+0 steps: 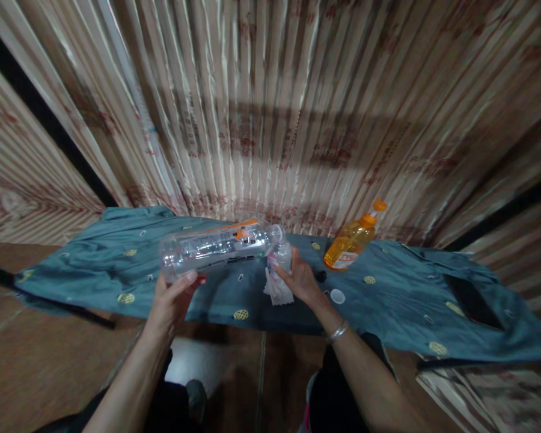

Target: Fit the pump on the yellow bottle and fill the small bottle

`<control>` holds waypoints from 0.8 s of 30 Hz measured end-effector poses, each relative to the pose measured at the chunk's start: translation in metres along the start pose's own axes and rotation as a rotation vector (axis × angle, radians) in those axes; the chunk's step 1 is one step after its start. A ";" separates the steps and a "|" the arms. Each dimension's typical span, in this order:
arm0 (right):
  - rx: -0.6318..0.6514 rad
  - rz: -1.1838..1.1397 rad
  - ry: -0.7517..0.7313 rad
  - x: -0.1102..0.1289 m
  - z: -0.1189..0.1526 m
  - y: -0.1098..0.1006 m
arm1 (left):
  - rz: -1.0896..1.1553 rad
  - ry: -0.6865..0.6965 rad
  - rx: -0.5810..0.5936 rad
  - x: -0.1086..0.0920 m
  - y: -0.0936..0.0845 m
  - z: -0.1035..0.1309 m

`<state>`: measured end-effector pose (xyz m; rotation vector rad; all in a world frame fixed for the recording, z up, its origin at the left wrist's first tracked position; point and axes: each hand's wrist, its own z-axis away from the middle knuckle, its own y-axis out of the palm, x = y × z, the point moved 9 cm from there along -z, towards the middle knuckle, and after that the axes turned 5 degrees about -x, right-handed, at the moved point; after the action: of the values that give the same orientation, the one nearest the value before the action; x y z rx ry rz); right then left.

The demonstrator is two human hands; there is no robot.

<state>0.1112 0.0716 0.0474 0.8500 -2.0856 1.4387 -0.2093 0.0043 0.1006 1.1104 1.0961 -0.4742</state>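
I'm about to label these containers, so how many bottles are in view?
3: a large clear bottle in the left hand, a small bottle in the right hand, and an orange bottle on the cloth at right.

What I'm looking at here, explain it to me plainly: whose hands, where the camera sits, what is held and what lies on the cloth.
There is no machine: these are a person's own two bare hands. The one picture comes from a camera worn on that person's head, looking forward and down, so the forearms enter from the bottom.

The left hand holds a large clear bottle on its side, neck to the right. The right hand holds a small bottle by that neck; whether the two touch is hard to tell.

On the green patterned cloth are an orange bottle, a small black thing, a white disc and a dark, flat, phone-like object.
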 end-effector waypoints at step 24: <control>-0.015 -0.080 -0.009 0.000 0.009 0.001 | -0.068 0.060 -0.075 -0.001 -0.022 0.023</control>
<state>0.1102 0.0630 0.0437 0.9241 -2.0427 1.3785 -0.2159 -0.0257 0.0924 1.0299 1.1975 -0.4520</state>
